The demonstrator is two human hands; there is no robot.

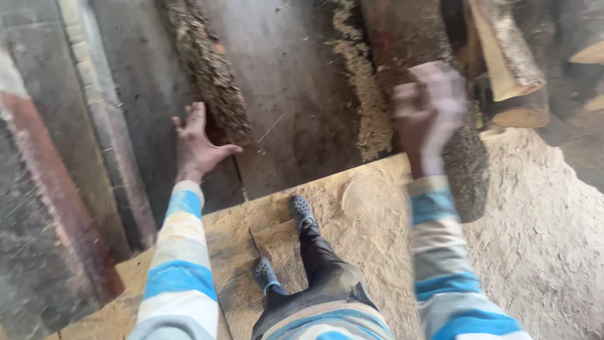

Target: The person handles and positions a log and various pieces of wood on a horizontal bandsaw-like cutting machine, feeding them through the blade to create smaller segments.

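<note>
Sawdust covers the wooden platform [352, 208] underfoot. Left hand [196, 143] reaches out open, fingers spread, empty, beside a bark-covered slab [211, 69]. Right hand [431, 116] is blurred against a log [465, 164]; its grip cannot be told.

Soft, even daylight fills the view, brightest on the sawdust [541, 226] at the right of the wooden board [352, 208]. Left of the board the surfaces are dim and smeared. The right hand [431, 116] is heavily motion-blurred; the left hand [196, 145] is sharper. Shadows are faint.
</note>
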